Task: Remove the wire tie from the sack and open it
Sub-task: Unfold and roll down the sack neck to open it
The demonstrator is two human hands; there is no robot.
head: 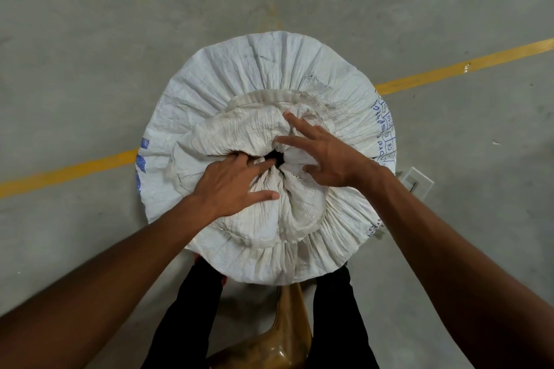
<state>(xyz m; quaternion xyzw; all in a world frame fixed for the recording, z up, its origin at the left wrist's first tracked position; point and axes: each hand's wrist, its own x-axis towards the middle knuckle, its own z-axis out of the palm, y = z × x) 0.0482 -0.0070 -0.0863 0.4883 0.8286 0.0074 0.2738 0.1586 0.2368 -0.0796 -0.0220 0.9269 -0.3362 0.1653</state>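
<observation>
A big white woven sack (263,69) with blue print stands upright on the concrete floor, seen from above. Its gathered mouth (277,157) shows a small dark hole in the middle of the folds. My left hand (236,186) lies on the folds just left of the hole, fingers spread, fingertips at the hole's edge. My right hand (326,156) rests on the folds to the right, fingers spread apart. No wire tie shows in this view.
A yellow painted line (461,67) crosses the grey floor behind the sack. A small white plate (418,181) lies on the floor at the sack's right. My dark-trousered legs (192,308) and a brown plastic piece (292,317) are below the sack.
</observation>
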